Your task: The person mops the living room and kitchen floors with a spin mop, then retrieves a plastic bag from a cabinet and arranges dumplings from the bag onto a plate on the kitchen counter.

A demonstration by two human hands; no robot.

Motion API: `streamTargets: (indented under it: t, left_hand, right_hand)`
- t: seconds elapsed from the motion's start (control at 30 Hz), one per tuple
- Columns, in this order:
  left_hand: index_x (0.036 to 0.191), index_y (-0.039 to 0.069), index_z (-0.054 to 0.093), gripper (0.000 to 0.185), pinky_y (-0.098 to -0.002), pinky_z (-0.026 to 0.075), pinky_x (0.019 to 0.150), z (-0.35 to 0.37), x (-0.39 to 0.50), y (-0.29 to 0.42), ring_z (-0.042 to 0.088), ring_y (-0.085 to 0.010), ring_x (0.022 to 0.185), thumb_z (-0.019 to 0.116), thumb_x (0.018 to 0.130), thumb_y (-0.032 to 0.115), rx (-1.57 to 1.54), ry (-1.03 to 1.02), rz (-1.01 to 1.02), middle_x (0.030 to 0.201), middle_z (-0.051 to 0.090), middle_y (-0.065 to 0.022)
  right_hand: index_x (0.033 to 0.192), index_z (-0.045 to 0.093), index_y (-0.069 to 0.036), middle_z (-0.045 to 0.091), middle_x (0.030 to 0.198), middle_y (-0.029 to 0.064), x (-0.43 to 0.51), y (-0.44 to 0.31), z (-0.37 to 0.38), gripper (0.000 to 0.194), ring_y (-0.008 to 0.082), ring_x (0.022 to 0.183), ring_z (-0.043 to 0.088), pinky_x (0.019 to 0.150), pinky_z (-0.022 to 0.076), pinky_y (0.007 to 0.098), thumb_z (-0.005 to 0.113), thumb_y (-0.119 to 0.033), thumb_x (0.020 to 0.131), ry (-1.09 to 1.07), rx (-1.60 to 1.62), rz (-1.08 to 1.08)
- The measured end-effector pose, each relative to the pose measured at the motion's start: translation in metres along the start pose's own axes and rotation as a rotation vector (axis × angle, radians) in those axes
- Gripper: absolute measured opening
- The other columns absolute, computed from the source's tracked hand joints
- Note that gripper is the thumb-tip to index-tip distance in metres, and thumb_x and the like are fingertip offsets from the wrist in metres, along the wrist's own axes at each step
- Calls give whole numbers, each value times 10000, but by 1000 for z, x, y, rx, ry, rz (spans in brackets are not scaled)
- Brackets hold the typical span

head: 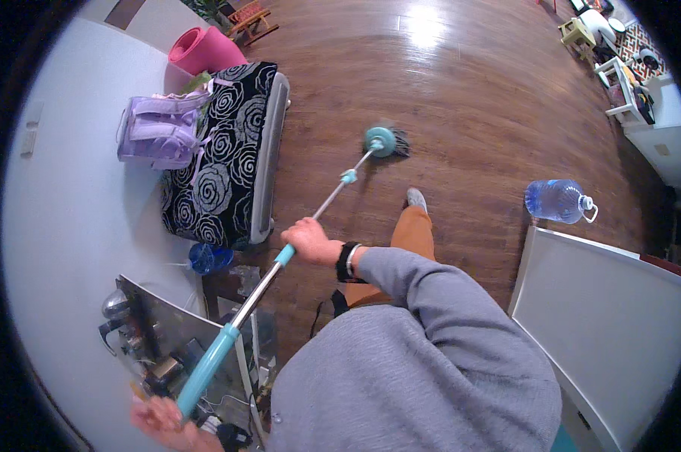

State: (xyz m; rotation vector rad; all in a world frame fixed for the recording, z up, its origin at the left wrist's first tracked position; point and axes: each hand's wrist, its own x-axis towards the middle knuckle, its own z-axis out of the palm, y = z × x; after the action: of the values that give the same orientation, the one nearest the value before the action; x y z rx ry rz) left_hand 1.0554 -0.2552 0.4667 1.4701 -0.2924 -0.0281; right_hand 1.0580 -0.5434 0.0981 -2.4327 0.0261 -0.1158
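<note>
A spin mop with a round turquoise head (380, 142) and grey strands stands tilted on the brown wooden floor (464, 130), ahead of my grey shoe (416, 199). Its metal pole runs down to a turquoise grip (209, 367) at the lower left. My right hand (309, 240) is closed around the pole near its middle, just above a turquoise collar. At the end of the grip is my left hand (165, 421), slightly blurred, with its fingers around the end. A dark band and a light bracelet circle my right wrist.
Left, a lilac backpack (162, 130) lies on a rose-patterned cover (227, 147) beside a rolled pink mat (205, 48). A glass-topped table (199, 333) with small items stands lower left. Right are a large water bottle (555, 201), a white panel (600, 294) and stools (577, 35).
</note>
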Motion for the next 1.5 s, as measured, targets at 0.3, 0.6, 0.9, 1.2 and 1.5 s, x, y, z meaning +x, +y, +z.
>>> streamTargets:
  t: [0.3, 0.6, 0.9, 1.2, 1.5]
  left_hand:
    - [800, 60, 425, 154, -316, 291, 465, 41, -65, 34, 342, -140, 517, 450, 930, 138, 1289, 137, 804, 605, 318, -4]
    - [1111, -12, 509, 545, -240, 301, 508, 7, -72, -10, 358, -112, 538, 644, 762, 384, 1006, 23, 540, 703, 372, -45]
    - [874, 74, 502, 182, -185, 309, 408, 146, -113, -115, 314, -41, 450, 476, 944, 240, 109, -16, -98, 530, 303, 35]
    - [851, 70, 555, 163, -189, 327, 360, 234, -137, -113, 323, -35, 384, 498, 945, 191, -143, -299, -300, 494, 379, 21]
    - [812, 88, 529, 219, -197, 309, 389, 205, -162, -85, 312, -43, 406, 463, 955, 240, -138, -409, -298, 481, 323, 30]
  right_hand:
    - [813, 620, -148, 630, 759, 55, 55, -59, 25, 297, 280, 815, 629, 680, 457, 429, 765, -330, 630, -209, 222, -363]
    - [855, 642, -169, 642, 842, 51, -7, 12, -36, 240, 265, 885, 612, 735, 442, 431, 727, -267, 654, -164, 38, -185]
    - [802, 594, -167, 611, 820, 17, -197, 167, -92, 150, 236, 902, 573, 762, 434, 393, 673, -174, 674, 36, -231, 278]
    - [782, 608, -154, 632, 832, 38, -387, 151, -119, 123, 251, 886, 584, 758, 416, 404, 664, -113, 681, 76, -185, 644]
    - [764, 606, -151, 640, 803, 47, -417, 97, -91, 146, 262, 849, 589, 722, 403, 406, 699, -128, 653, 55, -100, 686]
